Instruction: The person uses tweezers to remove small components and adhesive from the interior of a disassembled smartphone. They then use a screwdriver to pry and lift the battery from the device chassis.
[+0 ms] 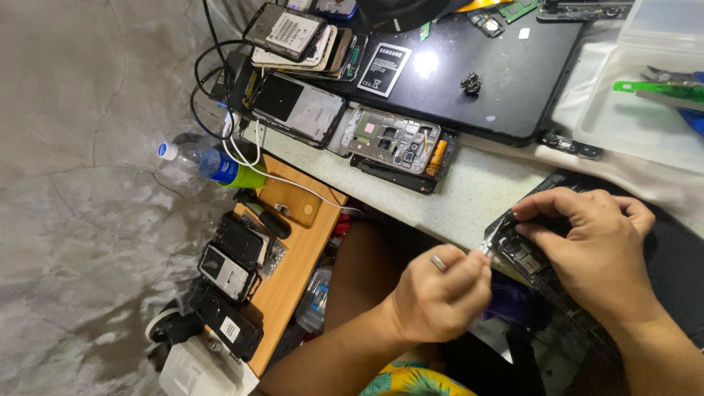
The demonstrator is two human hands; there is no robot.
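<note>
A: In the head view, what do the hands have?

B: The right hand (594, 249), at four o'clock, has its fingers closed on an opened phone (524, 257) at the worktop's (477, 198) near edge. The left hand (440, 297), at six o'clock, pinches a small metal tool (484, 248) whose tip touches the phone's left end.

A: And around them?

B: A bare phone frame (392, 139) lies near centre, a black tablet (484, 73) at one o'clock, a phone battery (384, 68) on it, a plastic bottle (209, 165) at nine o'clock.
</note>
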